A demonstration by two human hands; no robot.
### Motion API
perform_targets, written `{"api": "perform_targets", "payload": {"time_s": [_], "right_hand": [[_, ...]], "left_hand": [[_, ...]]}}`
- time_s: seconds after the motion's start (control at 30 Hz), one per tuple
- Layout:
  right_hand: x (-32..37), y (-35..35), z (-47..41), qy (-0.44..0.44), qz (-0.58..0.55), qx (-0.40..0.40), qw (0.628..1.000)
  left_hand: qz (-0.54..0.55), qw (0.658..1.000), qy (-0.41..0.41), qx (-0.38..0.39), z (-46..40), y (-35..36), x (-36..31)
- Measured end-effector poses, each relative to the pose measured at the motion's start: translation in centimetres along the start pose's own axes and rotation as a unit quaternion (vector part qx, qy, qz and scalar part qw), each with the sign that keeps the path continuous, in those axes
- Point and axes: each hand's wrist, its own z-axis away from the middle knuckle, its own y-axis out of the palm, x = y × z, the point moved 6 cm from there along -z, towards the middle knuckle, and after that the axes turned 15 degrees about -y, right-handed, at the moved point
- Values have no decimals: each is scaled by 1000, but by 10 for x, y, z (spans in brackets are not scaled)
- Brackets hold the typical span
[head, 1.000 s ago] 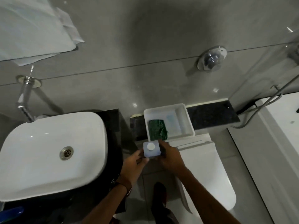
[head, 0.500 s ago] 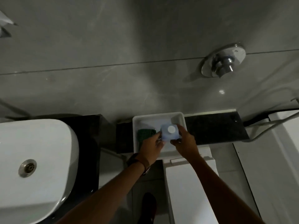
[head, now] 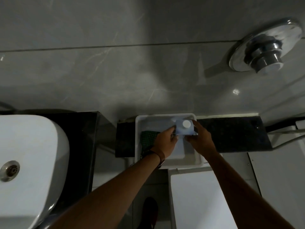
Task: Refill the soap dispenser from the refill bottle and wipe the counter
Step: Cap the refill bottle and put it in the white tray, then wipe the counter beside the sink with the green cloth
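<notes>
A pale, squarish refill bottle with a round white cap is held inside the white plastic tub on the ledge behind the toilet. My left hand grips its left side and my right hand grips its right side. A green cloth lies in the tub's left part, partly covered by my left wrist. No soap dispenser is in view.
A white basin with a metal drain sits on a black counter at left. A dark speckled ledge runs right of the tub. The white toilet lid lies below. A chrome flush button sticks out of the grey wall.
Both hands carried the bottle from in front of the tub into its far right part. The view swung right and closer, so the basin slid to the left edge.
</notes>
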Motion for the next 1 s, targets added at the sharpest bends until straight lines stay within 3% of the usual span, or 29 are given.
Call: {"api": "perform_targets", "payload": {"time_s": [0.33, 0.43, 0.53, 0.7, 0.83, 1.0], "right_hand": [[-19, 8, -3, 12, -11, -26, 1000], [-20, 9, 12, 75, -2, -89, 993], [-14, 18, 42, 134, 48, -154, 978], [12, 76, 58, 86, 123, -59, 987], [32, 118, 47, 39, 113, -12, 993], [49, 162, 37, 9, 201, 75, 977]], "left_hand": [[13, 1000, 16, 4, -7, 1, -2], [-3, 1000, 13, 7, -4, -5, 3], [-38, 998, 0, -48, 1, -27, 27], [-122, 979, -8, -162, 12, -78, 87], [-77, 985, -69, -137, 14, -96, 130], [-17, 991, -76, -106, 17, -92, 142]]}}
